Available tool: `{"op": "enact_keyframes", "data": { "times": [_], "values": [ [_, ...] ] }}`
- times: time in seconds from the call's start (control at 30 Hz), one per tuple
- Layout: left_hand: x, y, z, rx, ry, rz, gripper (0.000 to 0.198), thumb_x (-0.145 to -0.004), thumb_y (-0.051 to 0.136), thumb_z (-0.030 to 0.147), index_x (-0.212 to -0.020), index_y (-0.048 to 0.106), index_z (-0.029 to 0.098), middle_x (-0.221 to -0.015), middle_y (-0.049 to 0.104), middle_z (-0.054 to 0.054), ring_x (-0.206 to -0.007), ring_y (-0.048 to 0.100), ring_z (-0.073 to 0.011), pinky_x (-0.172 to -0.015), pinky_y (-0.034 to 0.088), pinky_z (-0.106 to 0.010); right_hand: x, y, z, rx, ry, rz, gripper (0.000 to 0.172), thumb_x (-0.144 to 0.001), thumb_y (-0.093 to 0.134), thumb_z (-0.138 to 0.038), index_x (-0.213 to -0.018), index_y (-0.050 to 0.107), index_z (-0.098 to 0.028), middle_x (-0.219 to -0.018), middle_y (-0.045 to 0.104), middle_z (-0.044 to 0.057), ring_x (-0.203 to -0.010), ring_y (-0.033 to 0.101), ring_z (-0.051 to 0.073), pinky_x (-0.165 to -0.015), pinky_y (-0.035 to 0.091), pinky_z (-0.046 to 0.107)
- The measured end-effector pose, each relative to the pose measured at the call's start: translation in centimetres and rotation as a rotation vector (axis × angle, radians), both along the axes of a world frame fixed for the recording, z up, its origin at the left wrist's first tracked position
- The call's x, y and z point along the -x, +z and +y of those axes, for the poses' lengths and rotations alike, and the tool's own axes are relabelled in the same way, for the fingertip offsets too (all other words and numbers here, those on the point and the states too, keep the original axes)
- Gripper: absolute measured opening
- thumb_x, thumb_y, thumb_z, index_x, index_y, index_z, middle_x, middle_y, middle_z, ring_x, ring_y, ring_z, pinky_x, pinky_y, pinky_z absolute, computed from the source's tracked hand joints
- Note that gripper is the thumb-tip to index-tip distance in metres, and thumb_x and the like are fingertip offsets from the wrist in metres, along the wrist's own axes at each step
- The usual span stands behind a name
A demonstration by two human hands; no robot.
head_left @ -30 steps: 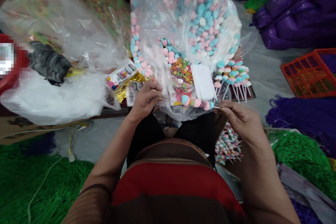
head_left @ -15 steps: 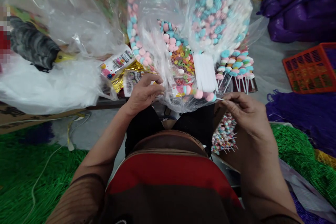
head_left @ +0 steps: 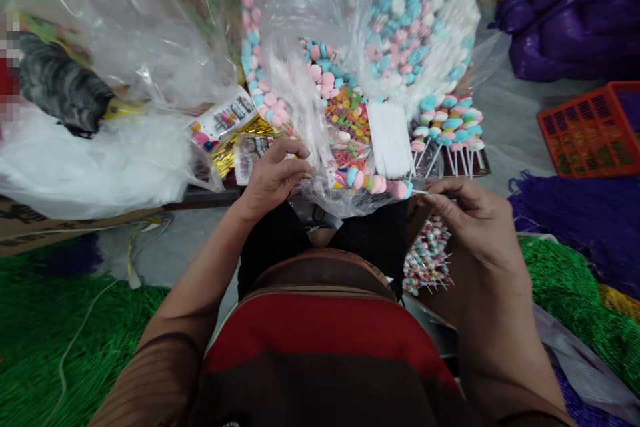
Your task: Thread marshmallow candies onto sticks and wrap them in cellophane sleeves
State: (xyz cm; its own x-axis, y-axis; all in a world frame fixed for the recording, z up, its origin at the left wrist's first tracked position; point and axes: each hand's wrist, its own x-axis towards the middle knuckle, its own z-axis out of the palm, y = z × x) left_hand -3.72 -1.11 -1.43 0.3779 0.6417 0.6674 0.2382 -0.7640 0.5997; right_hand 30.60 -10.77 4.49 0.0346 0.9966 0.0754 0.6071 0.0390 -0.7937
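Note:
My right hand (head_left: 473,220) pinches the bare white end of a candy skewer (head_left: 379,184) between thumb and fingers. The skewer lies nearly level, threaded with pink, blue and white marshmallows and small coloured rings. At its other end, my left hand (head_left: 275,177) has thumb and forefinger drawn together beside clear plastic; what they hold, if anything, I cannot make out. Just beyond are loose ring gummies (head_left: 347,113) and a stack of white sticks (head_left: 390,140). Finished-looking candy skewers (head_left: 450,121) lie in a row near my right hand, white stick ends towards me.
A large clear bag of marshmallows (head_left: 400,20) stands behind. Printed packets (head_left: 223,119) with gold foil lie left, by white plastic (head_left: 90,160) and another person's sleeve (head_left: 60,80). A box of candy skewers (head_left: 427,257) sits below right, an orange crate (head_left: 585,133) farther right.
The skewer has shifted slightly towards me and looks sharper, its candies sitting closer together. My right hand has moved a little; my left hand has hardly moved.

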Motion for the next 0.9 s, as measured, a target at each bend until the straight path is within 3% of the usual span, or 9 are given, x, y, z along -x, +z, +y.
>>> {"op": "enact_keyframes", "data": {
  "times": [0.13, 0.33, 0.63, 0.77, 0.9],
  "values": [
    [0.0, 0.3, 0.0, -0.020, 0.001, 0.019, 0.011, -0.097, 0.062, 0.031, -0.094, 0.072, 0.028, -0.100, 0.064, -0.004, -0.097, 0.062, -0.0178, -0.088, 0.053, -0.036, -0.3, 0.0, -0.1, 0.063, 0.025, 0.041, 0.019, -0.090, 0.071, -0.042, -0.087, 0.071, -0.023, -0.074, 0.071, 0.001, -0.065, 0.063, 0.013, -0.062, 0.049, 0.029],
    [0.1, 0.5, -0.1, -0.009, 0.055, 0.062, 0.016, -0.099, 0.059, 0.034, -0.092, 0.071, 0.026, -0.097, 0.066, -0.005, -0.097, 0.063, -0.0180, -0.087, 0.053, -0.037, -0.1, 0.3, -0.2, 0.054, -0.049, 0.146, 0.013, -0.088, 0.075, -0.036, -0.086, 0.071, -0.024, -0.069, 0.068, -0.002, -0.059, 0.061, 0.011, -0.056, 0.047, 0.026],
    [-0.1, -0.1, -0.2, -0.023, 0.045, 0.074, 0.014, -0.096, 0.062, 0.033, -0.090, 0.073, 0.027, -0.099, 0.068, -0.005, -0.097, 0.064, -0.0191, -0.088, 0.054, -0.038, 0.3, 1.0, 0.3, -0.030, -0.055, 0.048, 0.023, -0.086, 0.076, -0.048, -0.082, 0.071, -0.026, -0.063, 0.067, -0.001, -0.054, 0.060, 0.013, -0.051, 0.049, 0.026],
    [-0.3, -0.4, -0.1, -0.023, -0.006, 0.050, 0.011, -0.095, 0.063, 0.029, -0.090, 0.073, 0.029, -0.101, 0.068, -0.004, -0.097, 0.063, -0.0195, -0.087, 0.053, -0.038, 0.7, 0.9, 0.5, -0.121, -0.043, 0.025, 0.030, -0.088, 0.072, -0.054, -0.078, 0.072, -0.026, -0.070, 0.071, 0.001, -0.062, 0.066, 0.016, -0.059, 0.055, 0.030],
    [-0.5, -0.5, -0.1, 0.024, -0.009, 0.055, 0.013, -0.096, 0.062, 0.030, -0.088, 0.072, 0.029, -0.099, 0.067, -0.004, -0.096, 0.062, -0.0191, -0.087, 0.052, -0.038, 0.6, 0.0, 0.5, -0.193, 0.009, -0.011, 0.031, -0.093, 0.067, -0.052, -0.076, 0.073, -0.027, -0.063, 0.068, 0.000, -0.071, 0.070, 0.018, -0.084, 0.060, 0.037]
  ]
}}
